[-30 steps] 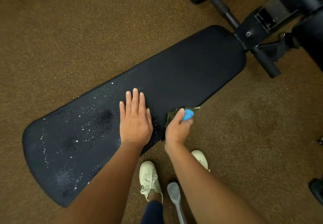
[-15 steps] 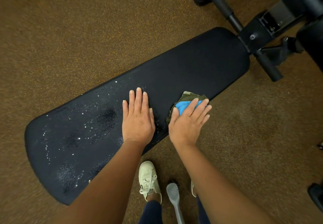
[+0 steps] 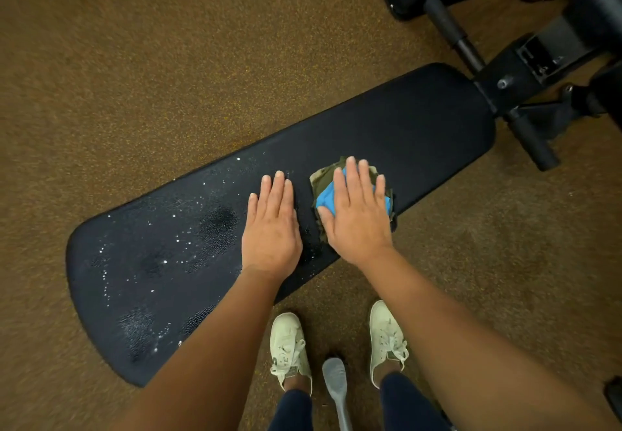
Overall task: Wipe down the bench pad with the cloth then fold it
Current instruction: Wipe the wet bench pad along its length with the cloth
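A long black bench pad point(image 3: 420, 127) runs diagonally from lower left to upper right. Its left half is speckled with droplets and wet patches point(image 3: 151, 252); the right half looks dry. A bunched green and blue cloth point(image 3: 322, 180) lies on the pad near its front edge. My right hand point(image 3: 358, 215) presses flat on top of the cloth and hides most of it. My left hand point(image 3: 271, 225) rests flat on the pad just left of the cloth, fingers together, holding nothing.
The bench's black metal frame and roller bars point(image 3: 525, 70) stand at the upper right. Brown speckled carpet point(image 3: 134, 60) surrounds the pad. My two pale shoes point(image 3: 289, 346) stand below the pad, with a grey handle-like object point(image 3: 335, 380) between them.
My right hand went from pinching the cloth at the pad's front edge to lying flat on it, and has pushed it further onto the pad. My left hand has stayed in place.
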Action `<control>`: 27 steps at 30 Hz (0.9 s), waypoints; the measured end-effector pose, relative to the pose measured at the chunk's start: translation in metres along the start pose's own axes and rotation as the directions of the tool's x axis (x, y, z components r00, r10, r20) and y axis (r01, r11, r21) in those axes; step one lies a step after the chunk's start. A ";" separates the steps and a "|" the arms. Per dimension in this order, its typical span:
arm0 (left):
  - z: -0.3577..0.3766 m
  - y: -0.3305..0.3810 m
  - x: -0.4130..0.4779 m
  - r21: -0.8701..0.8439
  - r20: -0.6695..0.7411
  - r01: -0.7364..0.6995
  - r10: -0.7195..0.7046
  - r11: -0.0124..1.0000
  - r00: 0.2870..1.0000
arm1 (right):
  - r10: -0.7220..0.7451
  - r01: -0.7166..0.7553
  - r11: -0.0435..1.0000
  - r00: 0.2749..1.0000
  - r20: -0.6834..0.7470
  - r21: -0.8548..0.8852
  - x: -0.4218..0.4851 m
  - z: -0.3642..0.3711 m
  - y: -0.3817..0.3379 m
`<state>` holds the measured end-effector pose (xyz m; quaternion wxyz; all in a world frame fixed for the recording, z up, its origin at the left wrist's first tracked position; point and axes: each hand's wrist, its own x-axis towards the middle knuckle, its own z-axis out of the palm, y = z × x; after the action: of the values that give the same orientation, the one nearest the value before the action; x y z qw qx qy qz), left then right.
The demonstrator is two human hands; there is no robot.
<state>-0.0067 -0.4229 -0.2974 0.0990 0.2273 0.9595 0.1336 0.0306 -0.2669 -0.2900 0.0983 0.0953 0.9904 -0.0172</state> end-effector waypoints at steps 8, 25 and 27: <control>-0.001 -0.010 -0.001 0.068 -0.027 0.091 -0.089 0.994 0.996 | -0.328 0.327 0.944 0.945 -0.001 0.043 -0.007 0.002 0.013; -0.001 -0.021 -0.010 0.029 -0.065 0.253 -0.251 0.967 0.966 | -0.143 0.145 0.984 0.989 -0.025 0.104 0.043 -0.008 -0.026; -0.001 -0.022 -0.010 0.004 -0.076 0.256 -0.255 0.967 0.964 | -0.219 0.220 0.972 0.976 -0.020 0.085 0.040 -0.006 -0.037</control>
<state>-0.0069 -0.4463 -0.3022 0.0776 0.0973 0.9848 0.1214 -0.0159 -0.2957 -0.2919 0.0865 -0.0104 0.9937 -0.0704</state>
